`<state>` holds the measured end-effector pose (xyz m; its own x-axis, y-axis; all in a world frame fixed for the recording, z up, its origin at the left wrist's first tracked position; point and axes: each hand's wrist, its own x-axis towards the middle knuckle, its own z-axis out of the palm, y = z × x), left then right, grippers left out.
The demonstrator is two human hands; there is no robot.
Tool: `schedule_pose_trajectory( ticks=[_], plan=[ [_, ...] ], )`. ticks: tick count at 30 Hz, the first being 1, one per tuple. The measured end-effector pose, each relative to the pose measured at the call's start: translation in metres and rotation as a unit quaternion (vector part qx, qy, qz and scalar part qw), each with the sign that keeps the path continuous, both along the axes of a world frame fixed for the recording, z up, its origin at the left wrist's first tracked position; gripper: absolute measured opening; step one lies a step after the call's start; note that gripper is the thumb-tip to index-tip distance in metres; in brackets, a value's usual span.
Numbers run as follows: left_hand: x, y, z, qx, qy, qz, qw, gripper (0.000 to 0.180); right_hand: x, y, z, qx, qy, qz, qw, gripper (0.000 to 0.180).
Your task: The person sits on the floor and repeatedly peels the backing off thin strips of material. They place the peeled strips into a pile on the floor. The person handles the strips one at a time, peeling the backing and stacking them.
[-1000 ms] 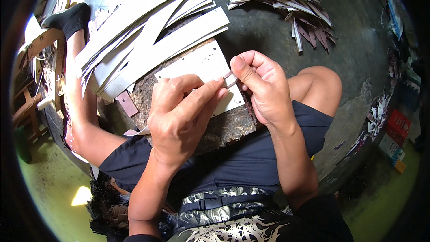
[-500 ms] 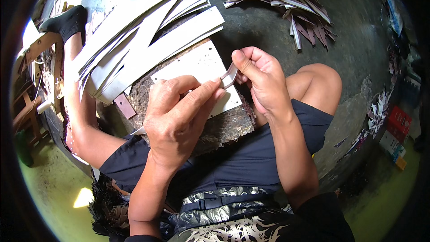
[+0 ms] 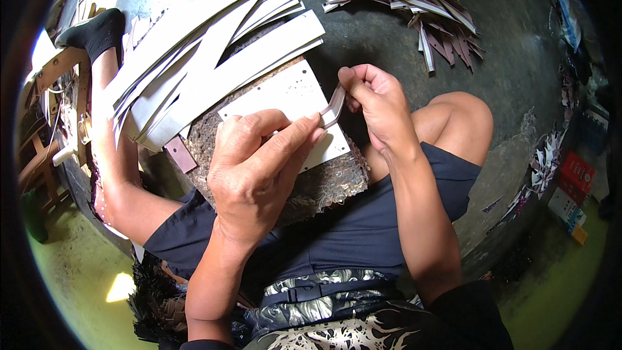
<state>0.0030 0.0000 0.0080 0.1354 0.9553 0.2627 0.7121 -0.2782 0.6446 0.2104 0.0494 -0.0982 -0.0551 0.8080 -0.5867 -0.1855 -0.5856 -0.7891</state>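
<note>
The left hand (image 3: 256,172) and right hand (image 3: 382,113) both have their fingers pinched on a small curved strip (image 3: 334,107), held just above a white perforated card (image 3: 288,113) on the lap board (image 3: 324,188). Beyond lie long white strips (image 3: 207,52) and a pile of dark strips (image 3: 414,0).

Board (image 3: 311,194) rests on person's lap, between knees. Flat sheet (image 3: 285,100) lies on board, toward far edge. Left hand (image 3: 253,175) over sheet's near-left part; right hand (image 3: 382,107) at board's right edge. Short strip (image 3: 334,107) spans between both hands, above sheet's right edge. Long strips (image 3: 194,52) stacked beyond board's far-left corner, overlapping it. Cut-strip pile (image 3: 414,0) on floor, far right, well apart from board.
</note>
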Motion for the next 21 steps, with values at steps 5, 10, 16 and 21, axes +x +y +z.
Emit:
schedule_pose_trajectory(
  ticks=[5, 10, 16, 21],
  plan=[
    [0.0, 0.0, 0.002, -0.004, -0.002, -0.001, 1.0, 0.029, -0.001, 0.006, -0.007, -0.004, -0.082, 0.009, 0.997, 0.03],
    [0.0, 0.0, 0.002, -0.004, -0.005, -0.004, 1.0, 0.029, -0.002, 0.01, -0.011, -0.008, -0.177, 0.039, 0.983, 0.024],
    [-0.001, 0.001, 0.001, 0.003, -0.007, -0.006, 1.0, 0.028, -0.003, 0.014, -0.019, 0.054, -0.328, 0.063, 0.941, 0.029],
    [-0.001, 0.001, 0.0, 0.01, -0.006, -0.011, 1.0, 0.028, -0.003, 0.017, -0.024, 0.115, -0.425, 0.084, 0.894, 0.032]
  ],
)
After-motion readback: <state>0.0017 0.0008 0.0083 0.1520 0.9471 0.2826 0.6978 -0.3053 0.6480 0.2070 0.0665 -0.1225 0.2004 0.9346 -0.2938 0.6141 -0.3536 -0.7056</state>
